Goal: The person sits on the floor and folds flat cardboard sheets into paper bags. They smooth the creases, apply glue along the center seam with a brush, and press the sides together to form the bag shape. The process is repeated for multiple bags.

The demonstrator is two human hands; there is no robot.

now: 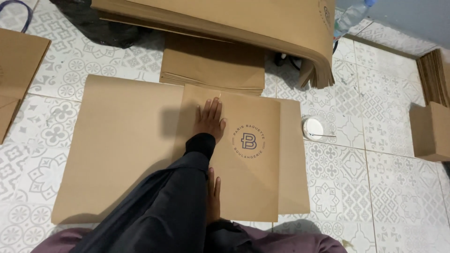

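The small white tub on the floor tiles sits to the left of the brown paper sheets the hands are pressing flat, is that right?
Not quite. The head view shows the small white tub on the floor tiles to the right of the brown paper sheets, not the left. The rest holds: the left hand and right hand both press flat on the paper.

Patterned tile floor (375,187) w/ a small white round lid (313,127) at right. Thick stack of brown sheets (262,23) sits far, curling over its right edge. Smaller brown stack (213,63) lies beneath it. Clear bottle (351,16) far right; brown boxes (431,131) at right edge; black bag (101,28) far left.
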